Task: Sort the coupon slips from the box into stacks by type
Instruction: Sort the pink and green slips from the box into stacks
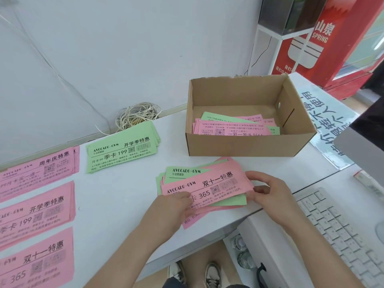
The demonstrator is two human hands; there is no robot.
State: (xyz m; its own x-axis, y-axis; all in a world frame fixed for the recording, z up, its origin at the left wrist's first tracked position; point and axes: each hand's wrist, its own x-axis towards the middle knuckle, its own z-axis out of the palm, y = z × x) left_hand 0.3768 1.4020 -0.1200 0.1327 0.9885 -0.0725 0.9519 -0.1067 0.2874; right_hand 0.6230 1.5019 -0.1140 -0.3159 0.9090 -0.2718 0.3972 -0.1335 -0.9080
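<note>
pile [232,201] mixed pink/green, near counter [124,194] edge, in front of box [249,144], more slips inside | left hand [172,206] fingers pinch top pink slip [216,179]; right hand [268,190] fingers clamp pile's right end | risk: pile overhangs edge, may slide off; pink types look alike, misfile into left stacks [37,213]

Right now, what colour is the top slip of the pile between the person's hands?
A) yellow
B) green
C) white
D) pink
D: the top slip is pink, pinched by the left hand and the right hand, with green slips showing beneath it.
</note>
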